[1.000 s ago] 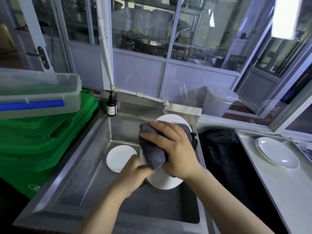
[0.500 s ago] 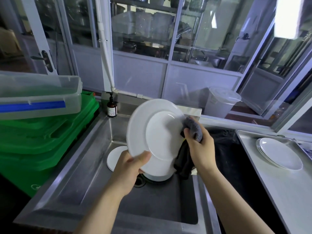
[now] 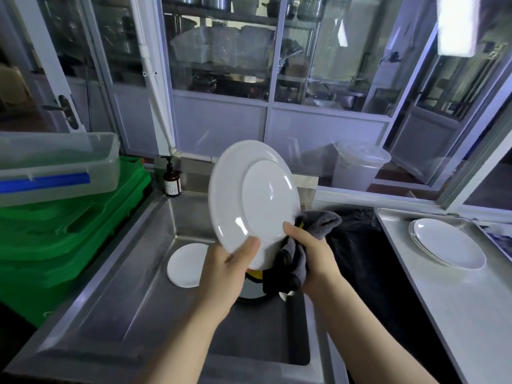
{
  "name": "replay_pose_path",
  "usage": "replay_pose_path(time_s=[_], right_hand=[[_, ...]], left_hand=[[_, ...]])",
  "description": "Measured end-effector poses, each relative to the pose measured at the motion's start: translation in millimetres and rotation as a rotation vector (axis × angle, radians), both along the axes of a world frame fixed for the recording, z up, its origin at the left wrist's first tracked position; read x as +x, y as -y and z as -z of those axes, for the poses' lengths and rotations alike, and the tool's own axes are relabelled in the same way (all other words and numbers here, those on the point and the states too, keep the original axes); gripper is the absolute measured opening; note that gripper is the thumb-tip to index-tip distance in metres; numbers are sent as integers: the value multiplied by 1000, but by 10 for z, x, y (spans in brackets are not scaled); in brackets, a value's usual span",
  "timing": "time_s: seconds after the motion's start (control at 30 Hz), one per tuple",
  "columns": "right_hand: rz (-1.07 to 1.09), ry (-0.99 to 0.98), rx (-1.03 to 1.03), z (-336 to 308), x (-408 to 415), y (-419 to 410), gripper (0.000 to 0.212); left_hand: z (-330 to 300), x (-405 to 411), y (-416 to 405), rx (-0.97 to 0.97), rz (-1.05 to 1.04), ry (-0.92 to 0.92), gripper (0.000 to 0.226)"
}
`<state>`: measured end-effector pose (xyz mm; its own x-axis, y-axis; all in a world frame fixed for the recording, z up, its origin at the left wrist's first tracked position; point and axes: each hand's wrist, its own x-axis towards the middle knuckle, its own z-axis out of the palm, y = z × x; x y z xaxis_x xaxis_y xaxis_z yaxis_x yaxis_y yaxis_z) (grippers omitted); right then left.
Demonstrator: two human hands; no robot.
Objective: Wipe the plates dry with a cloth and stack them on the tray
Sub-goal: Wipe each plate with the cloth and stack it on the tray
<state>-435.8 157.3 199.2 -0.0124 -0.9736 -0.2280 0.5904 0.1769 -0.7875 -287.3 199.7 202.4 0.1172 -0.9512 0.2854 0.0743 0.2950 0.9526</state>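
Observation:
A white plate stands upright above the sink, its underside facing me. My left hand grips its lower rim, thumb on the near face. My right hand grips a dark grey cloth bunched against the plate's lower right rim, thumb touching the plate. A small white plate lies on the sink floor to the left. Two or three white plates are stacked on the steel tray at the right. The plate's far side is hidden.
The steel sink fills the lower middle, with a brown pump bottle at its back corner. Green crates with a clear lidded box on top stand left. A dark gap separates sink and tray.
The plate has been lifted out of the sink and turned upright. My right hand with the cloth has moved from the plate's face to its lower right rim.

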Motion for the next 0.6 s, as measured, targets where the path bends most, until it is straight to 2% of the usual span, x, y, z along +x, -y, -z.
replay_pose_path(time_s=[0.1, 0.17, 0.2, 0.23, 0.3, 0.33, 0.37, 0.43, 0.6], right_hand=[[-65, 85, 16, -61, -195, 57, 65], [-105, 86, 1, -132, -339, 89, 70], [-132, 88, -11, -167, -399, 93, 71], [-154, 89, -29, -199, -452, 93, 71], [-183, 85, -78, -247, -542, 92, 67], [-186, 66, -116, -275, -580, 85, 62], [-188, 31, -166, -305, -610, 78, 57], [-174, -74, -269, -372, -675, 74, 51], [-54, -202, -353, -501, -834, 103, 43]], left_hand=[[-145, -74, -5, -66, 102, 202, 18], [-252, -27, 7, -75, 356, 316, 14], [-300, 22, 27, -75, 485, 293, 14], [-340, 81, 69, -45, 563, 179, 24], [-467, 191, 169, 92, 609, -181, 53], [-546, 232, 227, 155, 605, -312, 59], [-614, 258, 283, 211, 572, -356, 60], [-735, 276, 364, 288, 498, -321, 49], [-827, 170, 441, 323, 435, -260, 27]])
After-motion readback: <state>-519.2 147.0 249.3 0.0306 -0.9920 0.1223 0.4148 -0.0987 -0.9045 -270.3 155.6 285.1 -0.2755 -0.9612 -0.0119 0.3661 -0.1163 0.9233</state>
